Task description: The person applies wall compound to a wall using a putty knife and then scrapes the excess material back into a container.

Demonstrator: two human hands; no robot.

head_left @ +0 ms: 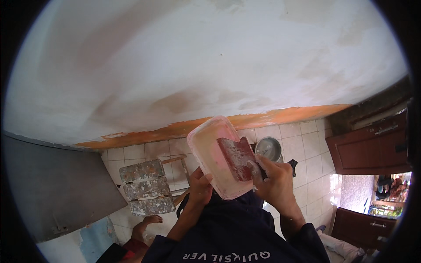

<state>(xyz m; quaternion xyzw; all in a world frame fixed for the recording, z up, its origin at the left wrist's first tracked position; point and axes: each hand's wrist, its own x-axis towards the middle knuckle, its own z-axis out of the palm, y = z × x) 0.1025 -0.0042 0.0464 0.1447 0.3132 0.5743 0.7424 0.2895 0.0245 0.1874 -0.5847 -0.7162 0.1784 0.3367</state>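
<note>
My left hand (201, 187) is closed on the near left rim of a shallow rectangular plastic tub (219, 125), its thumb over the edge. The tub is tilted in front of my body, its inside smeared cream and pink. A flat, dark red spreader (234, 158) coated with whitish paste is in my right hand (276, 177), pinched between thumb and fingers. The spreader lies over the tub's right side; I cannot tell whether it touches the bottom. White residue marks my right fingers. Ahead rises a wall (210, 65) with white coating, greyish-brown patches and an orange strip along its foot.
A paint-spattered wooden step stool (147, 186) stands left on the tiled floor (307, 158). Right of the tub is a round metal pot (268, 149). A grey door (57, 188) is left, brown doors (372, 144) right. Another person's bare leg (142, 225) shows lower left.
</note>
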